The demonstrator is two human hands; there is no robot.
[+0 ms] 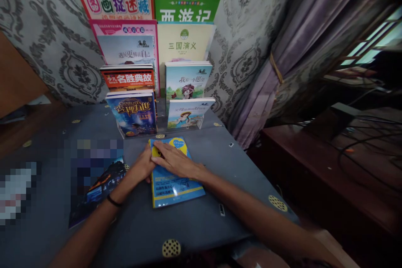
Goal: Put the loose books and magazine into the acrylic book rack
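A blue and yellow book (179, 192) lies on the grey patterned table in front of me. My right hand (172, 159) rests flat across its upper cover, with the fingers stretched toward the left edge. At that left edge my left hand (145, 164) holds the side of the book, its fingers partly hidden by the book and the other hand. A black band circles my left wrist. To the left lies a dark blue book (103, 184), partly blurred by pixelation.
Behind the book stands a clear tiered rack (163, 129) with several upright books, including a dark blue one (133, 113) and a pale one (188, 113). A purple curtain (260, 88) hangs right. Cables and dark red furniture (295, 159) lie beyond the table's right edge.
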